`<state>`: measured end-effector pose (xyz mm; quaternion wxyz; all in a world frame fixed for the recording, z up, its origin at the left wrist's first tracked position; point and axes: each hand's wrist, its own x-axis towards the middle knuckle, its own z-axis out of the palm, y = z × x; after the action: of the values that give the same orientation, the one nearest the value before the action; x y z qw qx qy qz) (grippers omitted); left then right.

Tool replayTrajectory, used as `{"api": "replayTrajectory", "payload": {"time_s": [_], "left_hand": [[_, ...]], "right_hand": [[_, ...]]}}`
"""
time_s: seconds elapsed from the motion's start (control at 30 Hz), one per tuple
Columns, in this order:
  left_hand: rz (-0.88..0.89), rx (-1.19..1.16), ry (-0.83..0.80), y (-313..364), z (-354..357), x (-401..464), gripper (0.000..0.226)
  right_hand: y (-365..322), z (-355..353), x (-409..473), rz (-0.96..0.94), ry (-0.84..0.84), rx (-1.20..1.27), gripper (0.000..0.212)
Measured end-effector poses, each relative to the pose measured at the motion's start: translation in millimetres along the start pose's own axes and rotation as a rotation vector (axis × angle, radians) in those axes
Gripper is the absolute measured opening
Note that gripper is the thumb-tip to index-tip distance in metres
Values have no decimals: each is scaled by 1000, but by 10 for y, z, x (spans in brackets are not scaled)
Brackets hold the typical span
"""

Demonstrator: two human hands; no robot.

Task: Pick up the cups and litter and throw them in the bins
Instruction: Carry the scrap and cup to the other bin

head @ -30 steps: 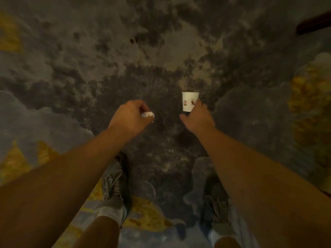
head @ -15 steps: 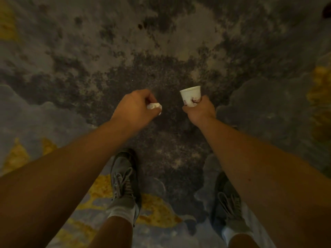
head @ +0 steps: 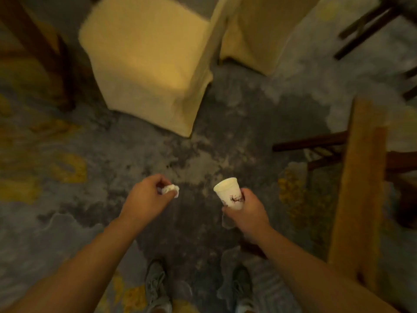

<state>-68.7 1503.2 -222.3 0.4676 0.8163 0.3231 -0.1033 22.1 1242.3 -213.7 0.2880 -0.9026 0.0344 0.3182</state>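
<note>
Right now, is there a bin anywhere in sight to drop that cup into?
No, only carpet, covered chairs and wooden furniture show, while the right hand holds the paper cup.

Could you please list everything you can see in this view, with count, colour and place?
paper cup: one, white with a red print, held in the right hand, tilted
crumpled tissue: one, white, pinched in the left hand
covered chairs: two, pale yellow fabric, ahead on the floor, side by side
wooden furniture: several brown pieces, at the right and left edges; blurred
carpet: one, grey with dark and yellow patches, underfoot
shoes: two, grey, bottom centre
left hand: one, closed on the tissue
right hand: one, wrapped around the cup
</note>
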Motion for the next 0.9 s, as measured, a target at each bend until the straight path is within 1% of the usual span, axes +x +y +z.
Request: {"api": "replayTrajectory", "payload": {"time_s": [0.13, 0.23, 0.33, 0.43, 0.57, 0.7, 0.9], "left_hand": [[129, 57, -15, 944, -752, -149, 20], [238, 89, -77, 1614, -1177, -175, 19], [340, 125, -118, 2293, -1441, -79, 16], [426, 165, -110, 2960, -1489, 92, 19], [529, 173, -113, 3793, -1204, 347, 18], [583, 225, -105, 4643, -665, 724, 19], [629, 210, -189, 5698, 92, 1214, 16]], "right_hand": [[-768, -764, -518, -82, 100, 79, 53], [-1147, -1217, -708, -128, 181, 136, 55], [-1382, -1630, -746, -148, 241, 163, 52], [-1471, -2022, -635, -131, 297, 199, 53], [-1414, -2603, -325, -97, 354, 249, 55], [-1291, -3353, 184, -98, 419, 304, 54], [-998, -4326, 804, -44, 450, 371, 61]]}}
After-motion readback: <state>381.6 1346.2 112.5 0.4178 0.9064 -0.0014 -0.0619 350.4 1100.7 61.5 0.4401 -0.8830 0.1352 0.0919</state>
